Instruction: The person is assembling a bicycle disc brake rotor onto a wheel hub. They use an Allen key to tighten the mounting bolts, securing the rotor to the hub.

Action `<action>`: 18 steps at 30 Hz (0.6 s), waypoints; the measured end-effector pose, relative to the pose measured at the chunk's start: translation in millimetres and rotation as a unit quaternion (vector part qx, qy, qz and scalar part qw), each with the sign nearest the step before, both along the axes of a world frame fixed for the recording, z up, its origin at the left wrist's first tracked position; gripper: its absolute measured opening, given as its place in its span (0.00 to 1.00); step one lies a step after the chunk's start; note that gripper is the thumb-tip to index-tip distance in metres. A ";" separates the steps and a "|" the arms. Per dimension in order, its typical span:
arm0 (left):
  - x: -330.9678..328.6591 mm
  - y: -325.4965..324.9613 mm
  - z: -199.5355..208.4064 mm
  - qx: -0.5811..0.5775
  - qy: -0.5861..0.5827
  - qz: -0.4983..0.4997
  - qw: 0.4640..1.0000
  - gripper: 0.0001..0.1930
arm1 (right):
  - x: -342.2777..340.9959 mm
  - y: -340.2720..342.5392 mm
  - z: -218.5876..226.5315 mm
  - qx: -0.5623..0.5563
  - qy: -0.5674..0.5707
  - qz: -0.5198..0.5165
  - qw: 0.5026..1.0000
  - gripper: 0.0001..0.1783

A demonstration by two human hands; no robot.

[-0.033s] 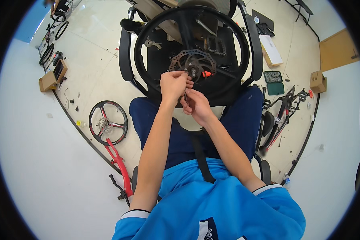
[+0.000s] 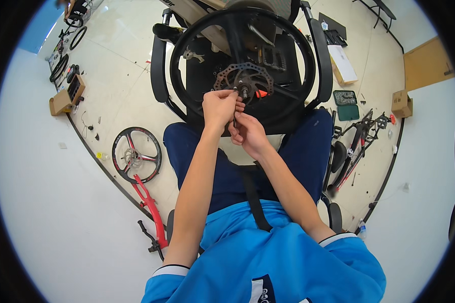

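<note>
A black spoked wheel (image 2: 309, 60) lies flat on an office chair's black seat in front of me. Its perforated brake disc (image 2: 262, 76) surrounds the hub and axle (image 2: 244, 92). Beside the axle, my left hand (image 2: 219, 108) pinches the upper part of a thin dark rod-like tool (image 2: 234, 120) whose tip meets the disc area. My right hand (image 2: 248, 133) has its fingers closed around the tool's lower end. The fingers hide most of it, so its exact kind does not show. A small orange-red piece (image 2: 261, 94) lies right of the axle.
Armrests (image 2: 160, 70) flank the wheel. A pedal (image 2: 273, 58) and a silver metal part (image 2: 193, 55) lie on the seat. On the floor are another wheel (image 2: 117, 151), a red frame part (image 2: 157, 217), a green tool case (image 2: 348, 112) and a bike frame (image 2: 356, 151).
</note>
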State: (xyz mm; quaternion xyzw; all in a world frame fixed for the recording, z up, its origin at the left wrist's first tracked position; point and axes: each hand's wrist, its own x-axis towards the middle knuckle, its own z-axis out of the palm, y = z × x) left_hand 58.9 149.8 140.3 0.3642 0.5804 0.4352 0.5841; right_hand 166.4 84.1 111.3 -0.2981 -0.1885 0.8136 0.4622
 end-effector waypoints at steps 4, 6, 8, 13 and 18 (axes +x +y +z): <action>-0.9 1.6 6.3 0.005 0.034 -0.002 0.999 0.11 | 1.8 1.3 1.3 -0.007 0.051 0.012 0.999 0.13; -2.3 2.4 11.0 0.001 0.065 -0.018 0.998 0.11 | -0.3 1.5 5.5 -0.028 0.061 -0.004 0.998 0.13; -5.2 3.5 19.3 0.002 0.116 -0.038 0.993 0.11 | -4.4 1.2 9.5 -0.063 0.073 -0.032 0.995 0.12; -16.8 8.3 24.5 0.009 0.195 -0.094 0.976 0.12 | -3.8 5.6 2.2 -0.066 0.092 -0.039 0.993 0.12; -17.2 9.6 31.0 -0.023 0.161 -0.107 0.981 0.11 | -3.7 8.4 0.6 -0.078 0.072 -0.039 0.994 0.11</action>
